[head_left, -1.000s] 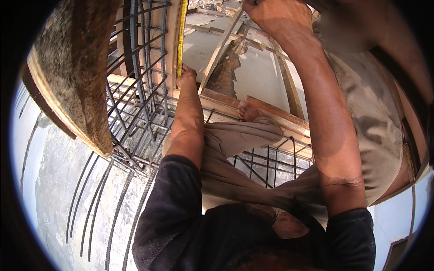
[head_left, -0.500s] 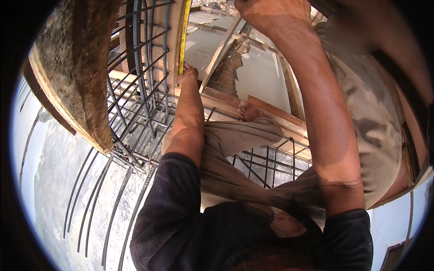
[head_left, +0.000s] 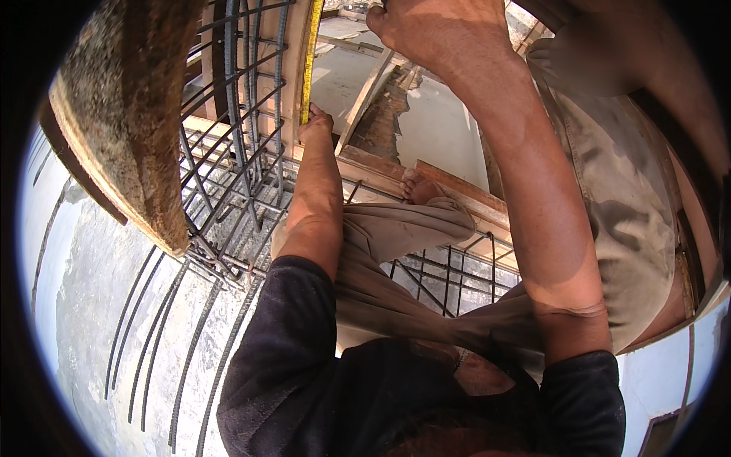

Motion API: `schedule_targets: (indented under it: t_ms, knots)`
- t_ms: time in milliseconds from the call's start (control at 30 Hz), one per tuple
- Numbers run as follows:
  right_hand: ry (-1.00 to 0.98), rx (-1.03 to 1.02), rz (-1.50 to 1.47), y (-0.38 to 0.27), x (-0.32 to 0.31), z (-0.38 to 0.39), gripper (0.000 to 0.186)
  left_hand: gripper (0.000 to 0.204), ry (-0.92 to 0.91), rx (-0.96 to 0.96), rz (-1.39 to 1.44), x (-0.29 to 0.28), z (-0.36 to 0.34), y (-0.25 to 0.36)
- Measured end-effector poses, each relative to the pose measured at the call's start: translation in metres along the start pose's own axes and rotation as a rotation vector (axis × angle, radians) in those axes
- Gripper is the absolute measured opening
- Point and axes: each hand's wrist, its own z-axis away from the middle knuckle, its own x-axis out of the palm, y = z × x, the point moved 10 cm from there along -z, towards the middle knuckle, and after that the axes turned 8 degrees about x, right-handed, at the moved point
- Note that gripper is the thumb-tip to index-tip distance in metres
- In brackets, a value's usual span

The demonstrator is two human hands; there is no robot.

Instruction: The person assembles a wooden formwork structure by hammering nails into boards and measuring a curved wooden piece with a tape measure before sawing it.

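My left hand (head_left: 317, 124) is closed on the lower end of a yellow tape measure (head_left: 310, 65), fingers pinched. The blade runs upward along the edge of an upright wooden board (head_left: 292, 91) and out of the top of the picture. Higher up on the right, my right hand (head_left: 449, 29) is curled with its back toward me. A small dark bit of something shows by its thumb, but its fingertips are cut off by the upper edge, so what it grips cannot be made out.
A steel rebar cage (head_left: 247, 114) stands left of the board, beside a rough, curved wooden piece (head_left: 126, 129). Rebar ends (head_left: 179, 358) project over grey concrete (head_left: 91, 305). My bare foot (head_left: 420, 187) rests by a wooden plank (head_left: 468, 192). Timber struts (head_left: 367, 99) cross beyond.
My right hand and forearm have shifted slightly to the left, and a dark bit now shows by the thumb. The left hand stays at the tape's lower end.
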Motion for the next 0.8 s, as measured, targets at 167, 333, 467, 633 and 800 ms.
schedule_targets:
  t_ms: [167, 333, 467, 633, 800]
  knots:
    - [-0.018, -0.033, -0.039, 0.003, 0.007, -0.002, 0.044, 0.051, 0.009, 0.001, -0.005, -0.003, -0.002, -0.002]
    - [0.088, -0.081, -0.083, -0.001, 0.001, 0.002, 0.043, 0.050, 0.026, 0.015, -0.002, -0.003, -0.009, 0.007]
    - [0.030, -0.076, -0.087, -0.003, 0.000, -0.001, 0.042, 0.050, 0.042, 0.056, 0.011, 0.004, -0.001, 0.021]
    - [-0.022, 0.010, -0.039, 0.016, 0.018, -0.011, 0.041, 0.050, 0.095, 0.017, -0.118, 0.003, 0.046, -0.021]
    - [-0.059, -0.009, -0.038, 0.002, 0.014, -0.012, 0.041, 0.050, 0.074, 0.066, 0.024, -0.001, 0.002, 0.012]
